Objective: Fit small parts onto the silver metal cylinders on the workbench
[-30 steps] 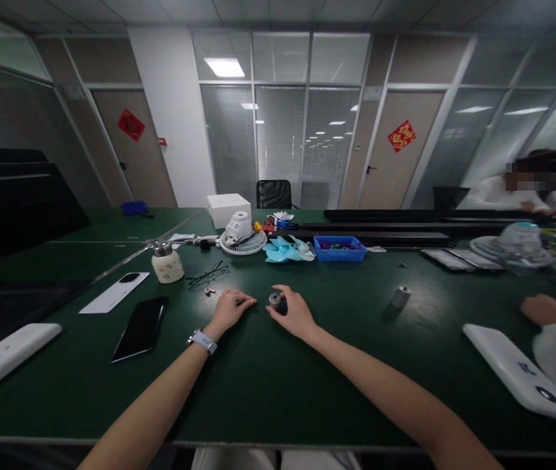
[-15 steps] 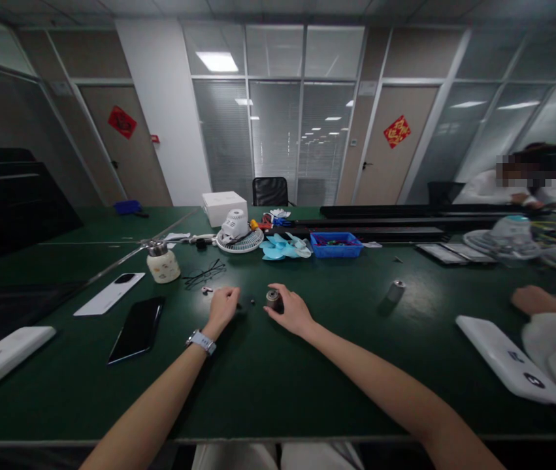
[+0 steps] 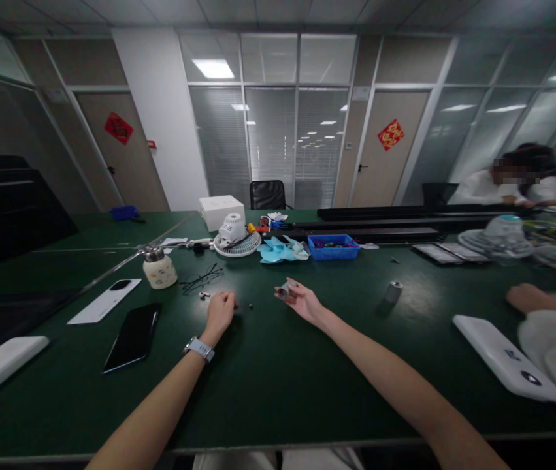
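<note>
My right hand (image 3: 306, 303) has its fingers closed round a small metal cylinder (image 3: 285, 290), which is tilted on its side just over the green table. Its far end is partly covered by the fingers. My left hand (image 3: 221, 309), with a watch on the wrist, is closed low over the table; whatever it may hold is hidden. Between the hands lies a tiny dark metal piece (image 3: 251, 305). Farther right, a second metal cylinder (image 3: 394, 292) stands upright, apart from both hands. A small pinkish-white earbud-like item (image 3: 204, 296) lies just beyond my left hand.
Glasses (image 3: 202, 278), a cream jar (image 3: 159, 269) and two phones, one black (image 3: 133, 337), lie to the left. Ahead are a white fan part (image 3: 232, 230), blue fan blades (image 3: 280, 250) and a blue tray (image 3: 332, 253). At right, a co-worker's arm (image 3: 537, 299) rests beside a white case (image 3: 503, 359).
My right hand has turned and moved slightly right, and the metal cylinder has gone from upright to tilted in its fingers. My left hand stays nearly still. The view shifted a little.
</note>
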Demonstrator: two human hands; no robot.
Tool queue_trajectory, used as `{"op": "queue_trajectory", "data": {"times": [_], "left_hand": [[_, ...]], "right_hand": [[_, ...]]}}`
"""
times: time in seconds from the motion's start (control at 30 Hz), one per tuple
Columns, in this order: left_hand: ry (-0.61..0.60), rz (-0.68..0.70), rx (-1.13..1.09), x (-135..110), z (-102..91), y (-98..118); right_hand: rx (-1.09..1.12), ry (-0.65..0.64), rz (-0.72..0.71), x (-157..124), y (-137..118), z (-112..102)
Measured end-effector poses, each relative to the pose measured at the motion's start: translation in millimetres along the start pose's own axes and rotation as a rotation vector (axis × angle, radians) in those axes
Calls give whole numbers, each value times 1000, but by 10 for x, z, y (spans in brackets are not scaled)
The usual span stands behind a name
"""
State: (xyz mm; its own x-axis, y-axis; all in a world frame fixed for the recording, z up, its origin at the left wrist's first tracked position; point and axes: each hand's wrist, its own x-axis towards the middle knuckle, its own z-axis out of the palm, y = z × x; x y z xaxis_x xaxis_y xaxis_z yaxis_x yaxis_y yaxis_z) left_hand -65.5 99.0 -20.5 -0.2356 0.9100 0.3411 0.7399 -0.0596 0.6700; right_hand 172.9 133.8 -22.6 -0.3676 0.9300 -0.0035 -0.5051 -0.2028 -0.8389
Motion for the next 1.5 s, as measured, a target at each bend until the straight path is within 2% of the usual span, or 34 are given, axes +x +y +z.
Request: {"op": "queue_trajectory", "data": {"times": [0.07,0.17,0.37,0.63,0.8,0.9,1.23,1.3,1.37,1.5], "left_hand": [[-11,1,21,1,13,-13],[-31,24,46,-3,24,-21],[-36,42,58,-6,30,-32],[-48,58,46,-14,18,-8],[-54,61,56,-15,13,-3],[-56,56,69,-14,14,-9],[-75,36,73,-12,27,-17],[-72,40,72,-12,29,-20],[-75,49,71,-12,32,-24],[-85,80,83,-8,39,-19]], "right_hand": [[70,-17,75,5,-74,-53],[100,7,115,-6,-125,-88],[38,22,94,13,-55,-120],[132,24,125,-19,-91,-79],[-54,-84,143,-74,-188,-36],[-109,-91,128,-85,-199,-29],[44,-108,156,-27,-99,-43],[-30,-64,108,-9,-116,-52],[-232,5,-5,-1,-225,-116],[-951,236,-308,-73,-776,-477]]}}
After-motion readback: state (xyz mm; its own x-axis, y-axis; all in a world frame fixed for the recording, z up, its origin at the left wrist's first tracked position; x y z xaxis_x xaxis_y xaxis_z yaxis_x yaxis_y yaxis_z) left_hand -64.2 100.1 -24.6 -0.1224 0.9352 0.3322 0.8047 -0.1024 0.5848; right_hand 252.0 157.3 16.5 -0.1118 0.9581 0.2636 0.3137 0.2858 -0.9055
